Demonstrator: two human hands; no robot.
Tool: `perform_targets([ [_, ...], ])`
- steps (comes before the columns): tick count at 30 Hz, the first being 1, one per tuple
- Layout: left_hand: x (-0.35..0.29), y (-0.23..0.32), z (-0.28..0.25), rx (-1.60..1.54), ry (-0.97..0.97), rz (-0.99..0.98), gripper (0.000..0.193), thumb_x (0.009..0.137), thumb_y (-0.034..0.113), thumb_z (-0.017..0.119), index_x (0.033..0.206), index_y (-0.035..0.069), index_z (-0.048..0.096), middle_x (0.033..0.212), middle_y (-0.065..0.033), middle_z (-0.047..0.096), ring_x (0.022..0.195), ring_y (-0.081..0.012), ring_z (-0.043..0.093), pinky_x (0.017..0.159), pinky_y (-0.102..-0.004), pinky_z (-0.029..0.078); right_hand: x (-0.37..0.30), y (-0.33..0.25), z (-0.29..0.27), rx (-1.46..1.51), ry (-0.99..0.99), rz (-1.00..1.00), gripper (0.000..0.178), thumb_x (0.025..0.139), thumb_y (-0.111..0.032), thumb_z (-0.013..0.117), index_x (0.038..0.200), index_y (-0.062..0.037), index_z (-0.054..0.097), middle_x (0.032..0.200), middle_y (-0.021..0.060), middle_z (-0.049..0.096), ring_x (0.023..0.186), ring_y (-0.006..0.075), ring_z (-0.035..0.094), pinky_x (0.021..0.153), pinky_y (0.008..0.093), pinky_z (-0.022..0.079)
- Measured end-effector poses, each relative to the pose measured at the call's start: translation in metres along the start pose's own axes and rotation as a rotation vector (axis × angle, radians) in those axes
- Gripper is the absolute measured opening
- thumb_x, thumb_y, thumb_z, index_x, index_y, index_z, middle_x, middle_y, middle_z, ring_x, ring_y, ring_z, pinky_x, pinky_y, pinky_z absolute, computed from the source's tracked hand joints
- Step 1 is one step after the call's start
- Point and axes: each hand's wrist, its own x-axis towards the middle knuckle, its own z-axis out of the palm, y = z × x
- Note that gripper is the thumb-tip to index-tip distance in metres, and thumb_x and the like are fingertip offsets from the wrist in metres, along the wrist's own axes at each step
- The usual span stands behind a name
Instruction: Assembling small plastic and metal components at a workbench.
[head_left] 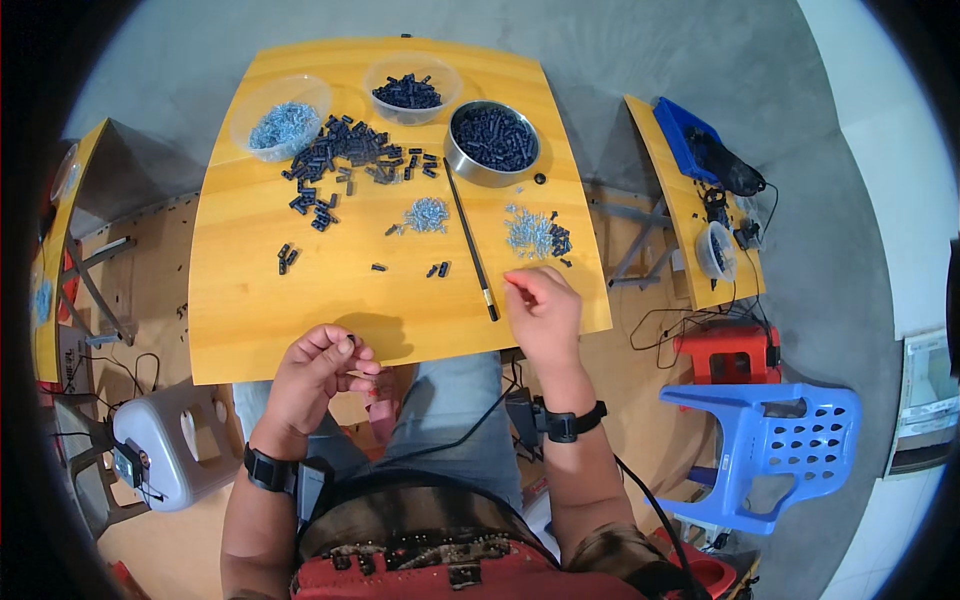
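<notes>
Just over the table's near edge, my left hand [322, 368] pinches a small black piece [351, 339] between thumb and forefinger, mostly hidden by the fingertips. My right hand [543, 308] is closed in a pinch above the tabletop, and whatever its fingers hold is too small or hidden to make out. Right beyond it lies a pile of small silver screws [528, 234], with a few black pieces [561, 241] at its side. To its left rests a thin black stick [470, 240]. A second little heap of screws [427, 215] lies farther left.
Loose black cylindrical pieces [345, 150] spread across the yellow table [235, 290]. Behind them stand a clear tub of screws [283, 130], a clear tub of black pieces [408, 93] and a full metal bowl [492, 143]. A blue plastic chair [790, 450] stands at right.
</notes>
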Motion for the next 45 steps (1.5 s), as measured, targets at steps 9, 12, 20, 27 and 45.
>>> perform_targets([
  [9,0.000,-0.001,-0.004,-0.011,-0.032,-0.003,0.012,0.091,0.017,0.055,0.095,0.006,0.055,0.089,-0.0078,0.063,0.082,-0.0185,0.065,0.066,-0.0288,0.055,0.044,-0.015,0.050,-0.188,-0.122,-0.118,0.006,0.073,-0.007,0.063,0.075,-0.0010,0.062,0.076,0.0145,0.060,0.071,0.0328,0.058,0.065,0.0390,0.047],
  [12,0.000,0.001,-0.005,-0.025,-0.058,-0.014,0.012,0.091,0.017,0.054,0.096,0.006,0.055,0.090,-0.0087,0.063,0.083,-0.0200,0.065,0.067,-0.0295,0.055,0.054,-0.011,0.062,-0.166,-0.141,-0.091,0.006,0.073,-0.007,0.063,0.074,-0.0013,0.063,0.075,0.0147,0.060,0.071,0.0326,0.059,0.064,0.0389,0.048],
  [20,0.002,0.004,-0.010,-0.049,-0.077,-0.090,0.013,0.092,0.015,0.053,0.096,0.003,0.055,0.092,-0.0112,0.063,0.084,-0.0226,0.066,0.069,-0.0322,0.056,0.064,-0.002,0.076,-0.363,-0.166,-0.040,0.010,0.074,-0.013,0.064,0.074,-0.0032,0.065,0.079,0.0139,0.061,0.073,0.0324,0.060,0.065,0.0406,0.049],
  [27,0.003,0.006,-0.012,-0.078,-0.109,-0.103,0.014,0.092,0.015,0.053,0.096,0.003,0.056,0.091,-0.0109,0.064,0.083,-0.0219,0.066,0.069,-0.0316,0.056,0.066,-0.004,0.079,-0.465,-0.193,-0.119,0.008,0.074,-0.011,0.062,0.074,-0.0036,0.064,0.078,0.0137,0.061,0.074,0.0321,0.060,0.067,0.0405,0.049],
  [45,0.003,0.006,-0.012,-0.125,-0.115,-0.100,0.011,0.092,0.010,0.053,0.098,0.001,0.054,0.092,-0.0126,0.063,0.086,-0.0241,0.066,0.069,-0.0281,0.056,0.029,-0.038,0.092,-0.242,-0.251,-0.257,0.005,0.071,-0.003,0.063,0.075,-0.0016,0.061,0.071,0.0125,0.058,0.067,0.0287,0.058,0.061,0.0364,0.048],
])
